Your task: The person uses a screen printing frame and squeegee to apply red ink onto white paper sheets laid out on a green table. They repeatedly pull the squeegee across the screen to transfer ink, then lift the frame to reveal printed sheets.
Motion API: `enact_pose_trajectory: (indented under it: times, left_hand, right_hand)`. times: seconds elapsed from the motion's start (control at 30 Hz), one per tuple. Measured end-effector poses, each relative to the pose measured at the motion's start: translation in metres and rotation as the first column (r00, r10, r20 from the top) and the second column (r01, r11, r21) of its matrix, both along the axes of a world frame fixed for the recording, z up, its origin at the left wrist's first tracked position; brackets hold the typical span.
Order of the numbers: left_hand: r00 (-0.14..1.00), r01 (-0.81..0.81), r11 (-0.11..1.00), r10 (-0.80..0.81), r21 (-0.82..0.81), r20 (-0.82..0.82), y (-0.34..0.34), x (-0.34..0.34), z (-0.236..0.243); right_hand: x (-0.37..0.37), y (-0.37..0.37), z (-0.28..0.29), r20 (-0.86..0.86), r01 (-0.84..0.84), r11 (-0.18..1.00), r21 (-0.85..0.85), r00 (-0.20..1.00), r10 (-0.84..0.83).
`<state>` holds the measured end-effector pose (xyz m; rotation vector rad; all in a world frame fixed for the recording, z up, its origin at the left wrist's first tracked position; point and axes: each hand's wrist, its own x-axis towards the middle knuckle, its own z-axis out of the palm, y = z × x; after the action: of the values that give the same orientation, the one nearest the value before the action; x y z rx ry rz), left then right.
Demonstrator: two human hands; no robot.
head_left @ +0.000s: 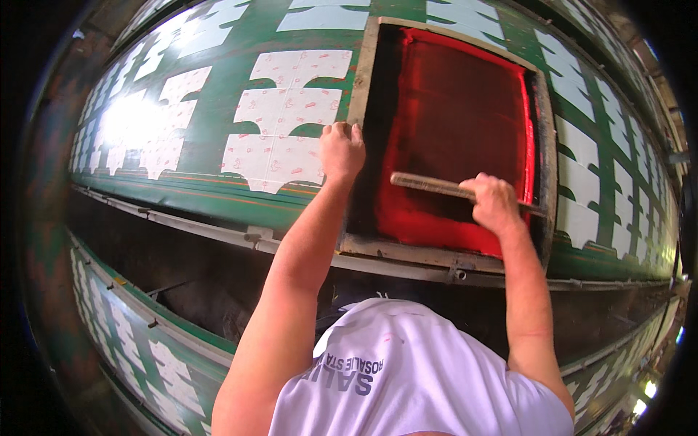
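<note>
A wooden-framed printing screen (465, 138) coated with red ink lies on the long green table. My left hand (343, 151) is closed round the left rail of the frame, fingers curled over its top. In my right hand (496, 203) is a squeegee (429, 184) with a worn wooden handle, held across the lower part of the mesh. Its blade is hidden from above. Red ink is thickest along the mesh's right and bottom edges. Just left of the frame lies a white cut fabric piece (283, 116) printed with small red motifs.
The green table (211, 196) carries rows of white cut pieces; those right of the screen, such as one piece (578, 182), look plain. A metal rail (182, 224) runs along its near edge. Behind me, a second green table (160, 327) holds more pieces.
</note>
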<state>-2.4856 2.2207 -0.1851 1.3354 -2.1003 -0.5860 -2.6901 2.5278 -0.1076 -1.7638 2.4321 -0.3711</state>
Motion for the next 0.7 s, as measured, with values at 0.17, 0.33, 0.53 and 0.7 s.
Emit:
enact_pose_trajectory:
  times: [0.17,0.33,0.53,0.7]
  left_hand:
    - [0.998,0.052,0.996,-0.049,-0.070,0.043,0.007,0.002,0.008]
    - [0.979,0.054,0.997,-0.041,-0.055,0.201,0.015,0.004,0.020]
    - [0.919,-0.056,0.997,0.033,0.047,0.392,0.021,-0.006,0.031]
    - [0.887,-0.120,0.992,0.095,0.026,0.452,0.022,-0.013,0.029]
  right_hand:
    - [0.080,0.062,-0.001,0.002,0.014,1.000,-0.026,1.000,-0.014]
    - [0.105,0.090,-0.004,0.033,-0.069,0.995,-0.071,0.997,0.071]
    - [0.098,0.120,-0.011,0.068,-0.131,0.979,-0.158,0.987,0.143]
    - [0.030,0.176,-0.014,0.314,-0.097,0.943,-0.319,0.928,0.201]
